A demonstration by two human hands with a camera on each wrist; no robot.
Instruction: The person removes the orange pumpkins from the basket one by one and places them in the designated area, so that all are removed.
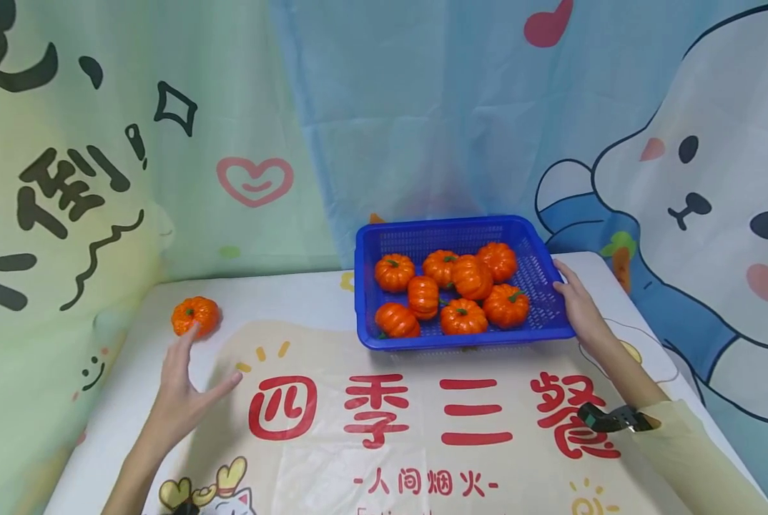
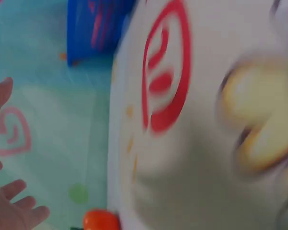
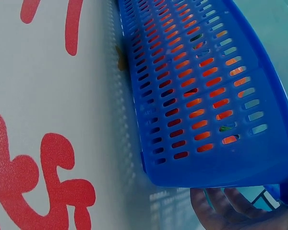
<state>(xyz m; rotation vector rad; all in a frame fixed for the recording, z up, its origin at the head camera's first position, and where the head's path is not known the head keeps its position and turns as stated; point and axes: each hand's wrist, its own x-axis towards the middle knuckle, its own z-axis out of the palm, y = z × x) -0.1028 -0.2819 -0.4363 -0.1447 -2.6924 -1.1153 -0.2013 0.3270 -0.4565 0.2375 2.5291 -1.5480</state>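
Observation:
A blue plastic basket [image 1: 468, 342] with slotted walls stands toward the back of the table, holding several small orange pumpkins [image 1: 463, 316]. My right hand [image 1: 577, 304] grips the basket's right end, its fingers [image 3: 221, 203] at the end wall below the rim in the right wrist view. One more pumpkin [image 1: 195, 316] lies by itself at the table's back left. Just in front of it is my left hand [image 1: 181, 397], thumb spread wide from the fingers and nothing held. The index fingertip overlaps that pumpkin's lower edge in the head view.
A printed cloth [image 1: 384, 458] with large red characters covers the white table [image 1: 281, 295]. Behind hangs a cartoon curtain [image 1: 384, 121], close to the basket's back. A thin cable [image 1: 644, 332] runs along the right side, near my right forearm.

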